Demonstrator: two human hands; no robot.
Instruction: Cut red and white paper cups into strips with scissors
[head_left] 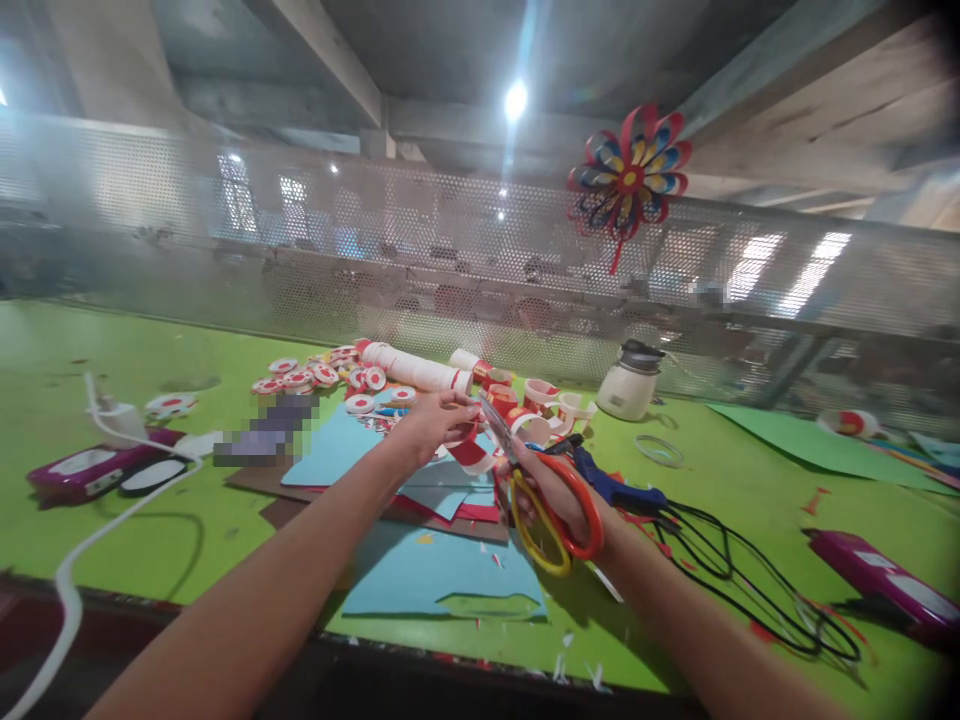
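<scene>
Your right hand (559, 495) is closed through the orange and yellow handles of the scissors (551, 505), blades angled up-left toward the red-and-white paper strip (471, 448), looks like you line up a cut. Your left hand (435, 422) pinches that strip, fingers curled narrow around it, holding it taut over the middle of the table (90, 520) so the blades can reach. Blade gap too blurred to tell. Blue paper sheets (442, 575) lie under both hands, toward the near edge. Rolled red-and-white discs (315, 378) cluster behind, toward the far edge. Blue glue gun (619, 490) with black cord sits just right of your right hand. White pot (631, 382) stands farther back right.
</scene>
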